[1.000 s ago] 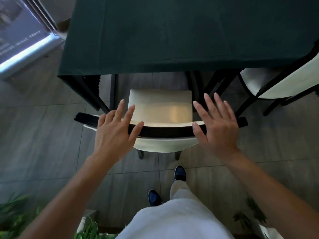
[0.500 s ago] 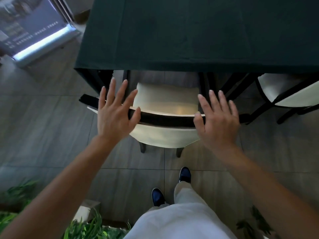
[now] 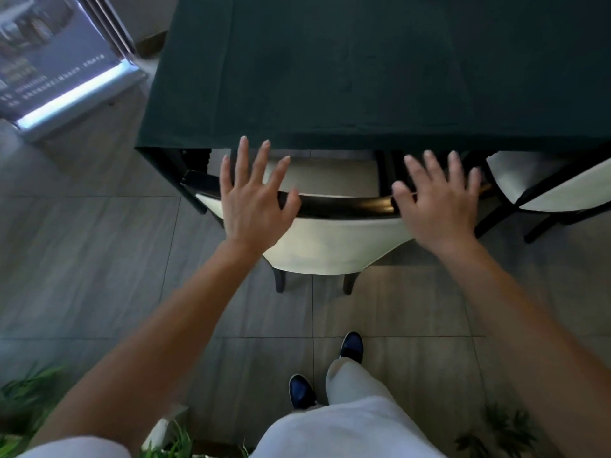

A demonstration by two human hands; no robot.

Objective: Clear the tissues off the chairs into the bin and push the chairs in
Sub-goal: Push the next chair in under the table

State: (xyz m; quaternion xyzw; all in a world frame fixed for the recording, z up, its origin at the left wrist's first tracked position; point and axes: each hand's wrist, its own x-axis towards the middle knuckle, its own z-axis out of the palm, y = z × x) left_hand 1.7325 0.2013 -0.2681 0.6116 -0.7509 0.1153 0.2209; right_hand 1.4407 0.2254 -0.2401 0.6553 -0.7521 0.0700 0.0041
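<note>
A cream-upholstered chair with a black top rail stands in front of me, its seat mostly under the table, which is covered in a dark green cloth. My left hand presses flat on the left part of the rail, fingers straight and spread. On the right part of the rail rests my right hand, also flat with spread fingers. The visible strip of seat bears no tissue. No bin is in view.
A second cream chair stands at the right, partly under the table. A lit display panel stands at the far left on the grey tiled floor. Green plants sit low at both lower corners. My feet are behind the chair.
The chair has slid forward under the table, with less of its seat showing. Both hands stayed flat on the rail and moved forward with it, and I stepped closer.
</note>
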